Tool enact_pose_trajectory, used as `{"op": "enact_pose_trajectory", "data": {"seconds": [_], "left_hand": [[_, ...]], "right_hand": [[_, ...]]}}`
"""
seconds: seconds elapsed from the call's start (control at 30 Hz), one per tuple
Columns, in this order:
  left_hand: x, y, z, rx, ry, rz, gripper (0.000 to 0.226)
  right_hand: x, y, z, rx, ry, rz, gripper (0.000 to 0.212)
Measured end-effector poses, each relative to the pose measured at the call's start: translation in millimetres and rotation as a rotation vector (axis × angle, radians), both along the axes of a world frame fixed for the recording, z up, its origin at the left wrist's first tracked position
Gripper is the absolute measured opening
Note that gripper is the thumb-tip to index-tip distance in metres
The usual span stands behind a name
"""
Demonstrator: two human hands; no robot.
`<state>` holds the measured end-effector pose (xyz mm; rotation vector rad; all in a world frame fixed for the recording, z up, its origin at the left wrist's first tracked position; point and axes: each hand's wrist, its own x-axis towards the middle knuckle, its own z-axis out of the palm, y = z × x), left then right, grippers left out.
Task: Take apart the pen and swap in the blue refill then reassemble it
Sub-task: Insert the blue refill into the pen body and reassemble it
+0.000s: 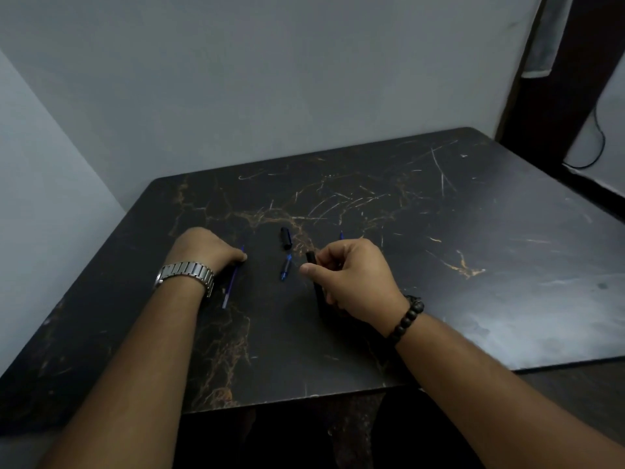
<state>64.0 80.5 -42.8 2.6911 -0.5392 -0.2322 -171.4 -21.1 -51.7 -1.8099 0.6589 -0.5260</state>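
Item: pen, dismantled; parts listed by place relative to the black cap [286, 238] lying on the dark marbled bench [439, 231].

1. Small blue-tinted tip section [286, 267]: just on my side of the cap, lying loose, touched by neither hand.
2. Black barrel [316, 286]: near side and to the right of the cap. My right hand [355, 279] has its grip clenched round it, open end up beside the thumb, lower end at or close to the bench.
3. Blue refill [232, 279]: left of the cap, flat on the bench, slanting toward me. My left hand [206, 248] rests over its far end, fingers curled; whether that grip has pinched the refill or only lies on it, I cannot tell.
4. A short blue sliver [341, 235]: right of the cap, showing just beyond my right knuckles; too small to identify, possibly the other refill.

Step in hand, by my reckoning: disassembly done, swap under way.

Next move calls for: lifting the refill by its far end, aligning it with the barrel mouth, sliding it in straight without bending, then fitting the tip section and cap.
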Motion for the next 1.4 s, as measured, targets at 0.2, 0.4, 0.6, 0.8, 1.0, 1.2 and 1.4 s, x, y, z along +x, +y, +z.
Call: {"op": "enact_pose_trajectory", "data": {"seconds": [0.2,0.4,0.6,0.8,1.0,1.2,1.4], "left_hand": [[-1.4,1.4,-1.8,0.002,-0.023,-0.002,0.038],[-18.7,13.3,13.1,-0.100,-0.077,-0.089,0.043],[-116.1,38.0,28.3,-0.487,0.212,-0.360,0.013],[-141.6,38.8,-5.3,-0.598,0.273,-0.392,0.022],[-134.1,36.3,-17.7,-0.681,0.157,-0.291,0.016],[-127.2,37.3,-28.8,-0.737,0.092,-0.224,0.019],[-126.7,35.5,-30.7,-0.710,0.021,-0.212,0.020]], "right_hand": [[1.9,1.7,0.6,-0.004,0.004,0.000,0.020],[3.3,0.9,-0.9,-0.002,0.015,0.015,0.017],[6.1,2.2,-2.7,-0.002,-0.080,0.020,0.017],[9.8,-1.1,0.0,-0.047,-0.119,-0.039,0.020],[0.2,-14.3,17.6,0.005,-0.068,-0.041,0.020],[3.2,-63.3,19.0,-0.340,0.486,-0.196,0.035],[31.9,-49.1,15.4,-0.547,0.708,-0.163,0.041]]}}
